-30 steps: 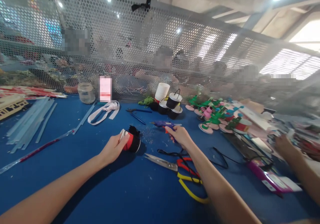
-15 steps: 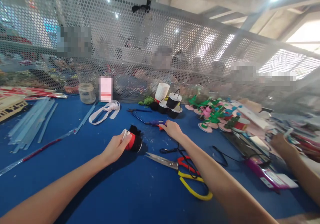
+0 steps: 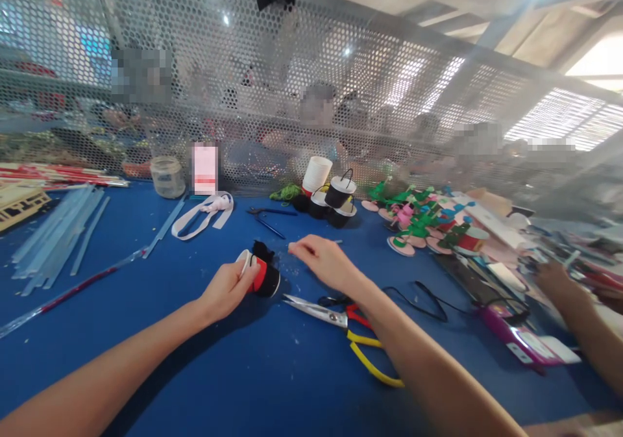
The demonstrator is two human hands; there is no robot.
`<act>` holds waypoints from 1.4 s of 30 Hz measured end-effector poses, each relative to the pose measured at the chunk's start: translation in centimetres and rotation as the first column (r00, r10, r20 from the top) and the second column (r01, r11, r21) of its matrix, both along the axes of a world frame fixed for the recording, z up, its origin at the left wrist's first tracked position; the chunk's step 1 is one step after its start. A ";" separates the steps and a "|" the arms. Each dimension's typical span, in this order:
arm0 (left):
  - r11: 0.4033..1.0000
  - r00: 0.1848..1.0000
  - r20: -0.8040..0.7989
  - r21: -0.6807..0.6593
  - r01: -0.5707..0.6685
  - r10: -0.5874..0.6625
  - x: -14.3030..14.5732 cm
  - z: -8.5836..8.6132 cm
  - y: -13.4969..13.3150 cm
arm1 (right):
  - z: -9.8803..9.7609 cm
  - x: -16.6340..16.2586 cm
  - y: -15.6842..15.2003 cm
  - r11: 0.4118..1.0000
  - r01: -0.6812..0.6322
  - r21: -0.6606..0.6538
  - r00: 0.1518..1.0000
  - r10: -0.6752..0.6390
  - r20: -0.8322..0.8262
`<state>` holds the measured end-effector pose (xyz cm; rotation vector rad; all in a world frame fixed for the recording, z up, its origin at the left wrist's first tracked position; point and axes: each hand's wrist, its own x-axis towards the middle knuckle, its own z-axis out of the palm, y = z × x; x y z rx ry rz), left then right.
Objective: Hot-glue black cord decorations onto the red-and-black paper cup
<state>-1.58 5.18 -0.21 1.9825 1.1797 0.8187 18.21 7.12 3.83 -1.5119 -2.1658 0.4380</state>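
My left hand (image 3: 228, 289) is wrapped around a small paper cup (image 3: 268, 277) banded in red and black, tilted on its side with its white rim toward the palm. A black fluffy tuft (image 3: 263, 250) shows at the cup's upper side. To the right of the cup, my right hand (image 3: 324, 262) has its fingers pinched together; what they hold, if anything, cannot be made out. Below that hand lie large scissors (image 3: 335, 317) with red and yellow handles, partly under my right forearm. Pliers (image 3: 265, 216) with dark blue handles rest beyond the hands.
White and black cups (image 3: 340, 192) stand by the perforated metal screen (image 3: 272, 99). Flower crafts (image 3: 409, 223) are at right, near a purple device (image 3: 518, 336) and a co-worker's hand (image 3: 559, 287). A glass jar (image 3: 167, 177), white ribbon (image 3: 195, 223) and translucent sticks (image 3: 58, 236) are at left.
My right hand has moved slightly left and down, nearer the cup. The blue and orange tool at its fingers earlier no longer shows. The black cord has shifted. The left hand keeps its hold.
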 end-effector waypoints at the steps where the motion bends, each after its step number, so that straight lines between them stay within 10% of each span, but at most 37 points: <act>1: 0.999 1.000 -0.019 0.034 0.013 -0.012 0.0 0.1 -0.1 | 0.1 -1.0 -0.2 0.996 -0.073 -0.043 0.995 0.070 -0.068; 8: 0.962 0.984 -0.128 0.227 0.152 -0.126 0.2 1.3 -1.0 | -1.1 -3.8 -0.2 0.893 -0.240 -0.381 0.902 0.060 -0.428; 12: 0.956 0.977 -0.128 0.215 0.197 -0.173 0.4 1.6 -1.3 | -1.5 -4.0 -0.5 0.763 -0.407 -0.502 0.700 -0.092 -0.708; 19: 0.987 0.983 -0.087 0.019 0.162 -0.160 0.5 1.8 -1.1 | -0.8 -4.3 -1.1 0.794 -0.426 -0.435 0.384 -0.276 -0.881; 34: 0.893 0.976 0.210 -0.447 0.042 0.059 0.5 2.0 0.1 | -0.6 -3.7 -1.1 0.951 -0.140 -0.276 0.535 -0.162 -0.829; 42: 0.906 0.988 0.148 -0.423 0.017 0.051 0.4 1.6 0.4 | -0.8 -3.3 -0.7 0.982 -0.050 -0.184 0.587 -0.120 -0.800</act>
